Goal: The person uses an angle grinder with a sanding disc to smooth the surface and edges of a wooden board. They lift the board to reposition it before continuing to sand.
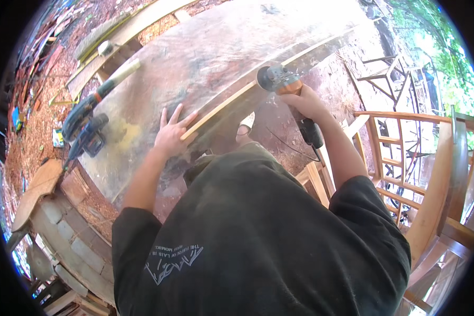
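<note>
Hands [171, 137], two — one grinder [288, 84], one wooden strip [221, 109]

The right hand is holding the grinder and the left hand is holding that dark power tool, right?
Not quite. The head view shows the left hand at the near end of the wooden strip; the dark power tool lies apart, farther left. The right hand does hold the grinder.

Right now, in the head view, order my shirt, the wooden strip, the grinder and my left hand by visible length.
Longest first:
Shirt, though nearness to the camera enlarges it
Wooden strip, long but thin
Grinder, partly covered
Left hand
</note>
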{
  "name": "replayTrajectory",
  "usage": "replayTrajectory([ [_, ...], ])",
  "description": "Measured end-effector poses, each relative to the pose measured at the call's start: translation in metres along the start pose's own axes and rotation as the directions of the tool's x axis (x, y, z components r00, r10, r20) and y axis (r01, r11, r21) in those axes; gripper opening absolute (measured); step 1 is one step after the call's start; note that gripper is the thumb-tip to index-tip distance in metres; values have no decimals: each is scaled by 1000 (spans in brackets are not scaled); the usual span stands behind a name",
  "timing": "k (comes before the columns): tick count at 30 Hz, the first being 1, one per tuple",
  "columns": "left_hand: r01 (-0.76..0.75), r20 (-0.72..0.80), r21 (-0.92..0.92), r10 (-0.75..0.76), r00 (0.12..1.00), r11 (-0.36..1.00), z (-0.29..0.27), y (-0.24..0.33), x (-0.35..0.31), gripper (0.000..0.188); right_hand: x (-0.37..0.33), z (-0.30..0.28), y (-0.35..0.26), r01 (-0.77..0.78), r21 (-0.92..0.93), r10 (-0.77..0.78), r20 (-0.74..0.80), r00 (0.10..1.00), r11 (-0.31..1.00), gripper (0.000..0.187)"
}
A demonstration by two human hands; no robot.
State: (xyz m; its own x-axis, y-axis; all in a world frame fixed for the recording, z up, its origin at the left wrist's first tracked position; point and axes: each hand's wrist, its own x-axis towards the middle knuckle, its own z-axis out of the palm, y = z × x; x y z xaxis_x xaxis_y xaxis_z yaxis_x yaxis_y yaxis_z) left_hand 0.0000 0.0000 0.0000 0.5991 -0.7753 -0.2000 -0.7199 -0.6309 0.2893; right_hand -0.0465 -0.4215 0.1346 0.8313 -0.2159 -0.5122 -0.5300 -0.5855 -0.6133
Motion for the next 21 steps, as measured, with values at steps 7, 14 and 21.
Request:
replayTrajectory([
  [7, 20, -40, -38, -21, 999, 999, -3, 9, 9, 33, 64, -101, 57, -42, 129, 56, -112, 992, 991, 38],
  [14, 140, -121, -317, -187, 975, 938, -30, 31, -8, 35, 36, -126, 124, 82, 448, 82, -334, 939, 890, 32],
  [21, 380, 222, -193, -337, 915, 905, -66, 82, 108, 28, -27, -102, 121, 89, 637, 90, -242, 966, 765, 37],
])
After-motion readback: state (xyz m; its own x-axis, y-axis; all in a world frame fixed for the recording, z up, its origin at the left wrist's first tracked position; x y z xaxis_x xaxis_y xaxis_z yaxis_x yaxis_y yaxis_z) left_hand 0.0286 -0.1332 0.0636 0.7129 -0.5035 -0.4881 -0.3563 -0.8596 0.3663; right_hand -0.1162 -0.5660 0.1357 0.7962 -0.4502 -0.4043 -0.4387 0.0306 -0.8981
